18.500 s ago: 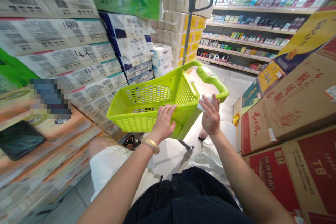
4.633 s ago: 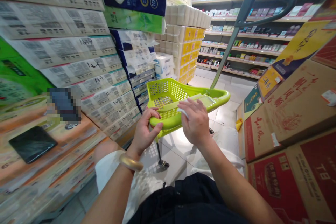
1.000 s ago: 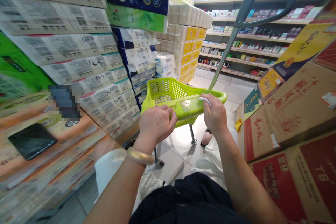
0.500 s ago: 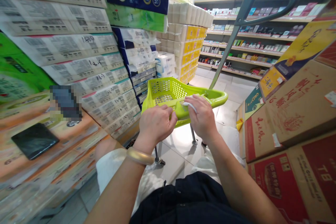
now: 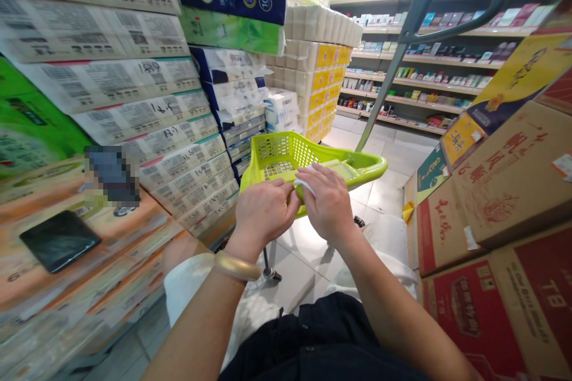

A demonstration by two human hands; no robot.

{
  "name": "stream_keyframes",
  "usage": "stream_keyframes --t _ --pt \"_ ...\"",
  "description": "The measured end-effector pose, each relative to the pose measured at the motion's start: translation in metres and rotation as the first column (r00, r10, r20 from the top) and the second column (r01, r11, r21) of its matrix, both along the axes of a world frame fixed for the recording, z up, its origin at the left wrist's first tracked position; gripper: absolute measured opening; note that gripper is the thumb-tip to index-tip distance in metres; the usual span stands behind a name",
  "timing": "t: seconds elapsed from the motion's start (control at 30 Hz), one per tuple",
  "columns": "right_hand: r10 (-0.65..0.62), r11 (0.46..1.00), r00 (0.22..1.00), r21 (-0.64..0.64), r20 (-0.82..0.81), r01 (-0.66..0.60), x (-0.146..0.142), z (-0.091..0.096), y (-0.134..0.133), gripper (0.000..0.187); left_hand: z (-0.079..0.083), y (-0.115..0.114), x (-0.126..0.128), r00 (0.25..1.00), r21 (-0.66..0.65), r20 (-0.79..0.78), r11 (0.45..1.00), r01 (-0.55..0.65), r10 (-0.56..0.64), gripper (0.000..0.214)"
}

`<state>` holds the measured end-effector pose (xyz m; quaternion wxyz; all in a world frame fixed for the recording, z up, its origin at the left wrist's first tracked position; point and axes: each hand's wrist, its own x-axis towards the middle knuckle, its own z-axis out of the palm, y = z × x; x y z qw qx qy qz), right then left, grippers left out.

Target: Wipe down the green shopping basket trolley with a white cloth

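In front of my knees is a lime-green shopping cart basket (image 5: 268, 152) with perforated walls, carried on metal legs with casters. My left hand (image 5: 268, 205), a gold bangle at its wrist, is closed on the near rim. Right beside it, my right hand (image 5: 328, 196) presses a folded white wipe (image 5: 305, 187) against the same rim, fingers bent over it. Only an edge of the wipe shows, so whether it is paper or cloth I cannot tell. A grey pole with a looped handle (image 5: 413, 30) rises from the basket's far right side.
Tall stacks of wrapped tissue packs (image 5: 147, 80) line the left. A black phone (image 5: 60, 240) lies on orange packs, near a blurred-out item (image 5: 111, 174). Cardboard cartons (image 5: 500, 172) are piled on the right. Shelves of small goods (image 5: 429, 59) stand behind, across a tiled floor (image 5: 304, 256).
My right hand has slid left along the rim with the wipe, coming close to my left hand. A stretch of rim on the right is now uncovered. My left hand has barely moved.
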<state>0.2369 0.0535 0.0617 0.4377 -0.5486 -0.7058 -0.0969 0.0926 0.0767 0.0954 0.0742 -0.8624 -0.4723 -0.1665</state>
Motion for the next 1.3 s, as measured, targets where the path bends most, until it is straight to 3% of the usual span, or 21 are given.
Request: stream_keyframes --t 0.1,0.3,0.43,0.63,0.8,1.07,1.17,1.3 --pt "0.0 1.0 0.999 -0.001 -0.041 0.0 0.023 -0.001 0.001 0.027 0.0 0.0 -0.002 1.0 -0.001 -0.003 1.0 -0.001 0.001 0.047" --pt "-0.148 0.986 0.967 0.045 -0.207 0.16 0.067 -0.008 0.007 0.03 0.0 0.0 -0.002 1.0 0.003 -0.017 1.0 -0.01 0.01 0.046" --pt "-0.195 0.977 0.965 0.046 -0.176 0.206 0.043 -0.008 0.006 0.029 0.0 0.0 -0.001 1.0 0.008 -0.022 1.0 -0.01 0.01 0.047" --pt "-0.038 0.999 0.998 0.02 -0.056 0.039 -0.007 -0.005 -0.003 0.028 0.001 0.001 -0.004 1.0 -0.006 -0.027 1.0 0.0 -0.001 0.045" --pt "-0.016 1.0 0.998 0.016 -0.055 0.017 0.015 -0.007 -0.006 0.028 0.001 0.0 -0.007 1.0 -0.011 -0.026 1.0 -0.009 0.008 0.045" --pt "-0.234 0.963 0.936 0.069 -0.262 0.26 0.083 -0.018 0.005 0.032 0.001 0.0 -0.006 1.0 -0.01 -0.023 1.0 -0.013 0.013 0.046" --pt "-0.262 0.953 0.924 0.074 -0.279 0.293 0.077 -0.019 0.008 0.032 0.002 -0.001 -0.005 1.0 -0.01 -0.029 1.0 -0.008 0.008 0.047" --pt "-0.204 0.971 0.955 0.08 -0.214 0.226 0.038 -0.016 0.002 0.031 0.003 -0.001 -0.005 1.0 -0.015 -0.026 1.0 -0.01 0.009 0.046"
